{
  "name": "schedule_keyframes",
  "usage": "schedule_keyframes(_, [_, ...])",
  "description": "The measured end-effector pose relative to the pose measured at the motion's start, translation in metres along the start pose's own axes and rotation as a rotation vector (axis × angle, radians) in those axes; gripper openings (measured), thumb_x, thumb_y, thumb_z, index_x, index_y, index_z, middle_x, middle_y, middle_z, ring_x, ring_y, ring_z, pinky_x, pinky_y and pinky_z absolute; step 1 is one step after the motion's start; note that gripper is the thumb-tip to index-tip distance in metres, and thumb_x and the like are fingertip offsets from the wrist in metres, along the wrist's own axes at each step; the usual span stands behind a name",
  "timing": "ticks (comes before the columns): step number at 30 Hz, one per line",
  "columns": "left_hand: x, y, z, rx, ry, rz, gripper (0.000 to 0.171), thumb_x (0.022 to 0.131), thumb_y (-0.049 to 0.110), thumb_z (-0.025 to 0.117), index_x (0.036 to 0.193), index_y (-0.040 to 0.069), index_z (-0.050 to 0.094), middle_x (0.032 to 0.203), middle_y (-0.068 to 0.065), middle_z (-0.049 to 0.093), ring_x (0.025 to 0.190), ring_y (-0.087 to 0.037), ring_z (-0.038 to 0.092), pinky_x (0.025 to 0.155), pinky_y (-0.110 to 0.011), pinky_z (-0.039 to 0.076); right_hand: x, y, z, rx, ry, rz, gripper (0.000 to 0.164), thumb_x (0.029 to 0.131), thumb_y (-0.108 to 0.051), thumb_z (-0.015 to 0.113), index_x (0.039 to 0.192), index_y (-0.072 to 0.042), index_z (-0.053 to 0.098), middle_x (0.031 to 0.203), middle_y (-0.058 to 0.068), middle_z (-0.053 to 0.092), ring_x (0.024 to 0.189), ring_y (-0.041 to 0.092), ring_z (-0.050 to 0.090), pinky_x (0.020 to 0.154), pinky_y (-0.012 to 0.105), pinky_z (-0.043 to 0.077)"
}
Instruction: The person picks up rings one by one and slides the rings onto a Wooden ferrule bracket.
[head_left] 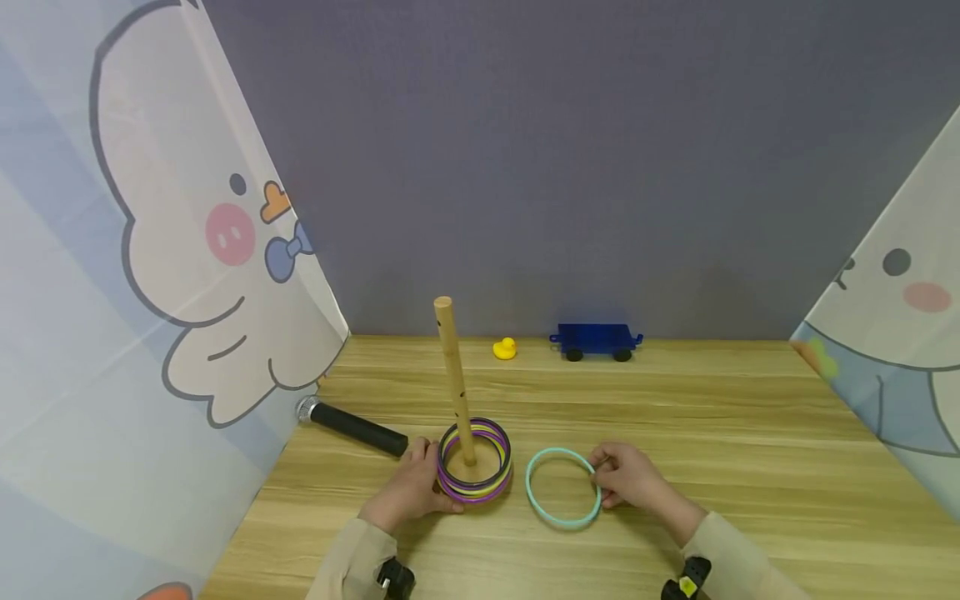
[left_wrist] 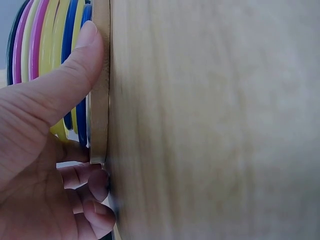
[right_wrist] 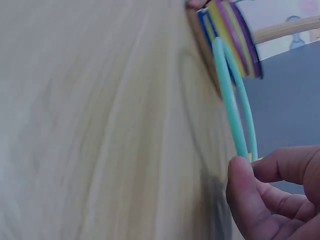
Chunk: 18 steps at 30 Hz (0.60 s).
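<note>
A ring toss stand [head_left: 454, 379] rises from the table, its wooden pole upright through several stacked rings [left_wrist: 45, 50] in purple, yellow, blue and black. My left hand [head_left: 411, 490] grips the stand's round wooden base [left_wrist: 99, 125] from the left. The thumb lies along the near side, with the other fingers curled at the far side. To the right of the stand, my right hand [head_left: 630, 479] pinches a mint-green ring [right_wrist: 230, 100] between thumb and fingers at its right edge. That ring is held above the table, casting a shadow on it.
A black microphone [head_left: 360, 427] with a silver head lies just beyond my left hand. Near the back edge stand a yellow rubber duck [head_left: 505, 349] and a blue toy wagon [head_left: 597, 340]. Behind them is a grey panel [head_left: 570, 167], with printed cloth on both sides.
</note>
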<state>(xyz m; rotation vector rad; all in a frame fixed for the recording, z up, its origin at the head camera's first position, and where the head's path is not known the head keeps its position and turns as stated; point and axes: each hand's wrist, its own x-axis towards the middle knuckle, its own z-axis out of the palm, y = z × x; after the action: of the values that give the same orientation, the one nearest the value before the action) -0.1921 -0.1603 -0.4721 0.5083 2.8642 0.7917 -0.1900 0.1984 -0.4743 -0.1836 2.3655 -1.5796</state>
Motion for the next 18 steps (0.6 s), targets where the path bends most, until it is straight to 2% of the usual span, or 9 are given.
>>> schedule_keyframes(4, [0.000,0.000,0.000,-0.001,0.001,0.002,0.107,0.062,0.041,0.091,0.139,-0.010,0.036,0.116,-0.017,0.037,0.108,-0.040,0.043,0.094,-0.055,0.043,-0.005,-0.009,-0.004,0.122,-0.050,0.001,0.026,0.092,0.002,0.057,0.114,0.015,0.052,0.082,0.013,0.060,0.063,0.017,0.059,0.056,0.032,0.056])
schedule_keyframes(7, [0.000,-0.001,0.000,0.004,0.001,0.008,0.107,0.063,0.041,0.090,0.139,-0.010,0.036,0.114,-0.016,0.037,0.106,-0.038,0.044,0.093,-0.054,0.043,-0.009,-0.020,-0.006,0.170,-0.058,-0.010,0.031,0.093,0.001,0.056,0.119,0.018,0.049,0.083,0.013,0.059,0.065,0.017,0.058,0.058,0.032,0.056])
schedule_keyframes(12, [0.000,-0.001,0.001,0.013,0.006,0.017,0.107,0.063,0.042,0.090,0.139,-0.010,0.036,0.112,-0.015,0.037,0.104,-0.036,0.044,0.092,-0.054,0.043,-0.013,-0.036,-0.007,0.201,-0.062,-0.038,0.037,0.094,-0.001,0.055,0.123,0.020,0.046,0.084,0.012,0.058,0.068,0.018,0.060,0.062,0.035,0.057])
schedule_keyframes(18, [0.000,0.000,0.000,0.013,0.005,0.013,0.107,0.063,0.042,0.090,0.139,-0.011,0.036,0.117,-0.019,0.038,0.109,-0.041,0.044,0.095,-0.055,0.042,-0.016,-0.047,-0.003,0.224,-0.068,-0.066,0.038,0.095,-0.002,0.057,0.124,0.020,0.045,0.086,0.012,0.059,0.068,0.017,0.061,0.063,0.035,0.057])
